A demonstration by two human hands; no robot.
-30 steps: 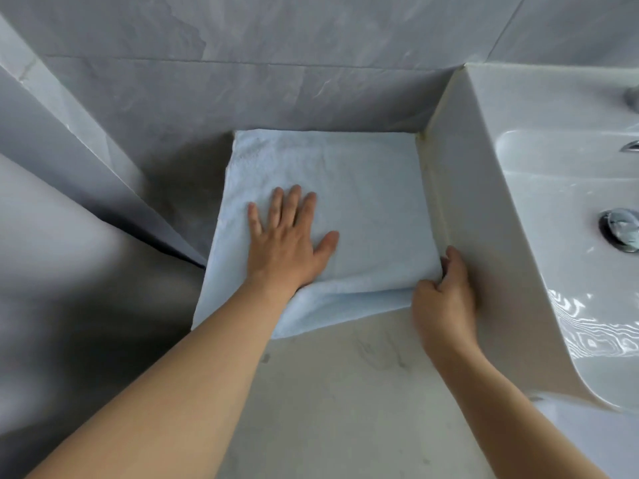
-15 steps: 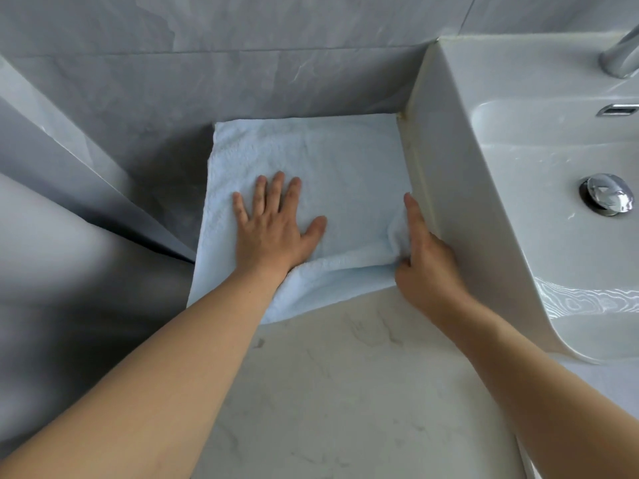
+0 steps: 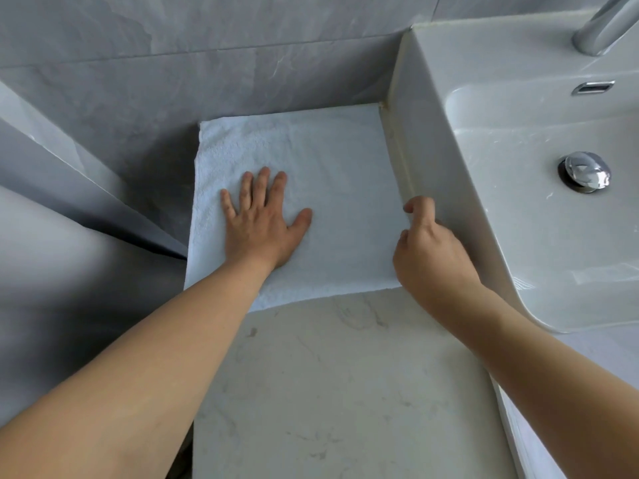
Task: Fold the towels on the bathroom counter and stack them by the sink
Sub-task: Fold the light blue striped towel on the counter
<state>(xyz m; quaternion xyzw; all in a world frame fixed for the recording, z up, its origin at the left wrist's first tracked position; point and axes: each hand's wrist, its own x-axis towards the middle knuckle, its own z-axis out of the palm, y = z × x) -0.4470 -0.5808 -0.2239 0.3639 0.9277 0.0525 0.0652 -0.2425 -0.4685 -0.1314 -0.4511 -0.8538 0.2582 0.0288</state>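
Observation:
A folded pale blue towel lies flat on the white marble counter, pushed into the corner between the grey tiled wall and the left side of the white sink. My left hand presses flat on the towel's left half, fingers spread. My right hand is at the towel's right edge beside the sink wall, fingers curled. Its fingertips are hidden, so a hold on the edge does not show plainly.
The sink basin holds a chrome drain plug, and a chrome tap stands at the back right. A grey slanted wall panel closes off the left. The counter's left edge drops off below my left forearm.
The fold at the towel's front right has been smoothed flat. My right hand's fingers went from extended along the edge to curled. My left hand stayed pressed on the towel.

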